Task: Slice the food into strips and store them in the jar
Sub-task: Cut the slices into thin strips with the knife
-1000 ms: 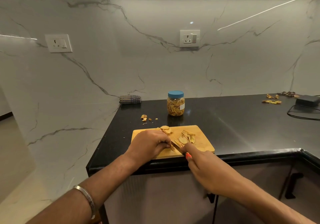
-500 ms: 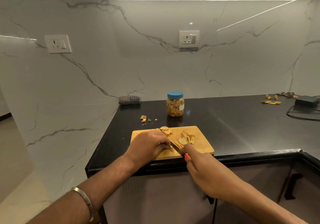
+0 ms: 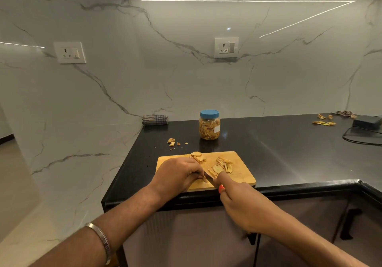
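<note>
Little is changed from a second ago: the piece [image 3: 205, 179] on the cutting board [image 3: 239, 175] is pinned by the left hand [image 3: 177, 173], the knife [image 3: 210, 181] is gripped by the right hand [image 3: 237, 198], seemingly mid-cut, and the jar [image 3: 209, 125] is kept lidded behind.

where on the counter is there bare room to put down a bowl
Bare patch: the black counter right of the cutting board, between the jar and the cable. Also a smaller patch between the folded cloth and the jar. Crowded: the board, with both hands, and the scraps just behind it.
</note>
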